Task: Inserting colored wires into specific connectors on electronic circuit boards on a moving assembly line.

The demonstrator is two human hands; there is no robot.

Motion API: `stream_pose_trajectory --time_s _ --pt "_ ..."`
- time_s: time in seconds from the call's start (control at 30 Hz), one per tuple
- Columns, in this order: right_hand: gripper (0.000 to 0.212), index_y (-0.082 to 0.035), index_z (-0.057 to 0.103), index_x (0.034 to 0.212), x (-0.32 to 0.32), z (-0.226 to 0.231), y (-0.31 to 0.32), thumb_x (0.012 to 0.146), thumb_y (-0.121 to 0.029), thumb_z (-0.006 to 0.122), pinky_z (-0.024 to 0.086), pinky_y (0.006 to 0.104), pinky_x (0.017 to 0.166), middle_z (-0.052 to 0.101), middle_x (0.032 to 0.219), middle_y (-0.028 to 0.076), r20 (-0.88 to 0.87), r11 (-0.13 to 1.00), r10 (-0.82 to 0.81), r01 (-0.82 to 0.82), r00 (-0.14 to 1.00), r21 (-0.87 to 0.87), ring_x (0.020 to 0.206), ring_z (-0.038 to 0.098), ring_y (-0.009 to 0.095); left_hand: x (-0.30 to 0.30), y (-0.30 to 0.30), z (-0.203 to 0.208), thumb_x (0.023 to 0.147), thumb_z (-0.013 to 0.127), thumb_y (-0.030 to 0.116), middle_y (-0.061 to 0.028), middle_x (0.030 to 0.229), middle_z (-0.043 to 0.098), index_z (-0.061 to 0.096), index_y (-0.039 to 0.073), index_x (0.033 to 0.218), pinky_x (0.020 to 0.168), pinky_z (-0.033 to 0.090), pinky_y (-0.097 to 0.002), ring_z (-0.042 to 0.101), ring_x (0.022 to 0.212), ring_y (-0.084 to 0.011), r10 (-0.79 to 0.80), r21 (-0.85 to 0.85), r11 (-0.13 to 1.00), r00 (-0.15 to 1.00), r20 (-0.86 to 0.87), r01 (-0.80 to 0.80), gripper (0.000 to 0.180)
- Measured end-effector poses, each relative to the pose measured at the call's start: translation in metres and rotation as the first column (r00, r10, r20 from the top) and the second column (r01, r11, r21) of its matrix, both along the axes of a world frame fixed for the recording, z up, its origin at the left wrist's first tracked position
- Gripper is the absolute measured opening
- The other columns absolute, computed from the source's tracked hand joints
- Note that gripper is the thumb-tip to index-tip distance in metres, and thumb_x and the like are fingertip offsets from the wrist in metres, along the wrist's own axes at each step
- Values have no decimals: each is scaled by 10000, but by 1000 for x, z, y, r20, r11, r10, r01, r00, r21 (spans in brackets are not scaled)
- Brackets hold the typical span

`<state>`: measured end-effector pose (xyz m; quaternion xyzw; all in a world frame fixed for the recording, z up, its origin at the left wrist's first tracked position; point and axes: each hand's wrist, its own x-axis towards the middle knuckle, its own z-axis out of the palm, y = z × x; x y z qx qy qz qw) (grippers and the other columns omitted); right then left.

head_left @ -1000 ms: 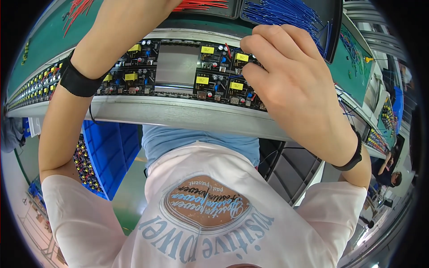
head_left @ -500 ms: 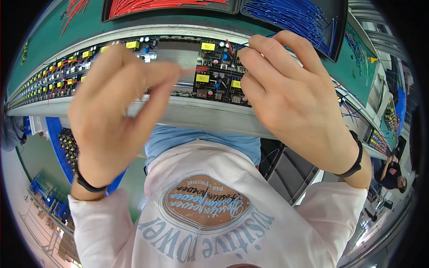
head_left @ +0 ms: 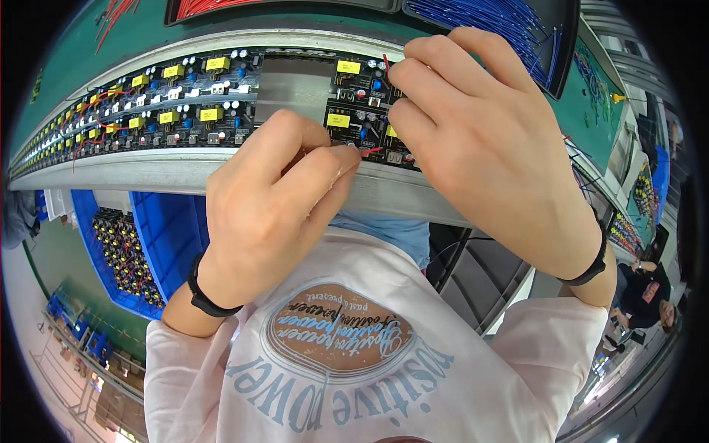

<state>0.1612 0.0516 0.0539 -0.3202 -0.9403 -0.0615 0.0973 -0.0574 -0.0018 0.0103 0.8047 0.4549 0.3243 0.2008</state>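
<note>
My left hand (head_left: 277, 196) pinches a short red wire (head_left: 373, 150) at the lower edge of a black circuit board (head_left: 346, 134) with a yellow block on it. Over the boards just right of it hovers my right hand (head_left: 480, 125), fingers curled and pressed together; whatever they hold is hidden behind them. Another red wire (head_left: 386, 63) sticks up from the upper board beside my right fingertips. Both rows of boards lie in a long metal rail (head_left: 185, 164), with a bare metal gap (head_left: 294, 85) left of my working spot.
Beyond the rail, black trays hold red wires (head_left: 214, 6) and blue wires (head_left: 495, 26) on a green mat (head_left: 310, 22). Loose red wires (head_left: 114, 16) lie at far left. A blue bin (head_left: 168, 236) with boards stands below the rail. Another person (head_left: 650, 295) sits at right.
My left hand has moved right and down with the red wire, bringing it to the lower board. My right hand has shifted slightly up and left. The blue bin is now uncovered.
</note>
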Motion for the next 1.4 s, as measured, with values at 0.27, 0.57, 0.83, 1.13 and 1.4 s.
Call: stream_pose_trajectory --time_s 0.27,0.57,0.83,1.13,1.4 --pt "230 -47 708 887 -7 1 14 672 -103 764 489 418 903 688 1037 66 -32 999 -28 29 999 28 1023 648 270 6 9 -4 734 811 -50 -76 955 600 729 29 921 611 511 -315 629 731 -206 -28 -18 999 999 -32 27 219" --pt "267 -62 725 925 45 23 -16 671 -97 799 493 414 851 699 1016 56 -94 998 -43 48 995 46 969 661 277 11 11 -12 759 804 38 -30 994 624 655 61 825 569 490 -333 611 678 -197 6 59 998 995 -99 0 165" --pt "249 -55 740 932 57 29 -52 697 -93 813 490 408 815 713 965 60 -204 969 -243 228 948 -93 913 668 291 17 13 -17 769 804 32 -28 992 625 631 53 808 570 488 -332 619 681 -185 -9 66 998 996 -94 15 179" --pt "203 -50 739 909 61 5 -89 721 -77 808 495 422 804 707 910 64 -307 917 -357 268 882 -296 888 672 285 18 10 -15 777 802 32 -26 985 624 630 53 809 571 486 -329 627 681 -183 4 86 996 991 -135 7 177" --pt "274 -63 725 896 56 -13 -99 631 -95 788 494 351 718 669 855 43 -373 931 -320 215 871 -296 797 661 226 22 8 -11 768 774 31 -29 986 626 650 56 837 578 496 -328 636 701 -199 -1 112 993 975 -222 27 144"
